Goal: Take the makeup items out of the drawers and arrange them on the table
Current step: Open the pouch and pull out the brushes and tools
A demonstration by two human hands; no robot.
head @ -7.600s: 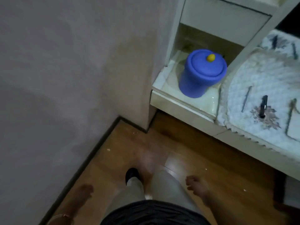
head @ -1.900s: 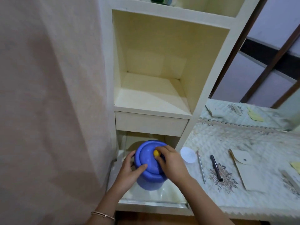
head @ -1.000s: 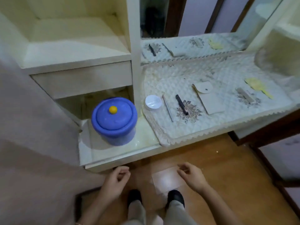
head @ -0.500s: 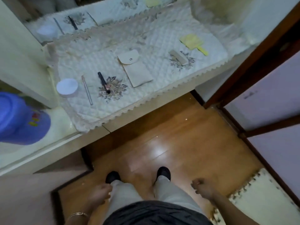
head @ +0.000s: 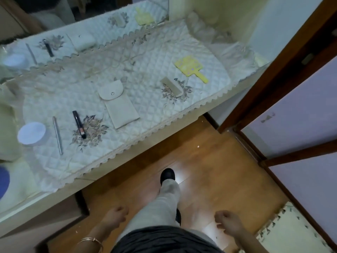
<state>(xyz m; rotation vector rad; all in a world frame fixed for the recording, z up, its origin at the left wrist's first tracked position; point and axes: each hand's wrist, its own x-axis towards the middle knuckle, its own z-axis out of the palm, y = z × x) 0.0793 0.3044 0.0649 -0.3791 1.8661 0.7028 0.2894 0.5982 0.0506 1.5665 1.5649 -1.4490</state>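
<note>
While both arms hang low beside the legs, the left grip (head: 114, 217) and the right grip (head: 228, 222) are released, fingers loosely curled and holding nothing. They hang above the glossy wooden floor (head: 209, 157), well apart from the surface (head: 182, 118). A thin metal bangle (head: 91, 241) circles the left wrist.

The cream surface carries a diamond-quilted white cloth (head: 155, 57) with a scalloped lace border and embroidered floral sprays. On it, from the left, lie the makeup items:
- a low round white jar (head: 32, 133) with a flat lid;
- just beside it, a slim silvery metal stick (head: 57, 135);
- a black cylindrical tube (head: 79, 124) with a pinkish band, resting across one floral spray.

Near the middle lies a flat beige fabric pouch (head: 118, 104), rectangular, with a rounded flap and a single snap. Farther right a small beige comb-like bar (head: 172, 86) rests on a second spray. A flat yellow paddle (head: 189, 67), square-headed with a short handle, lies near the right end; whether it is a mirror or a brush cannot be told.

A wall mirror (head: 54, 17) behind the cloth reflects the items. At the left edge a blue rounded container (head: 3, 179) is partly in view.
</note>
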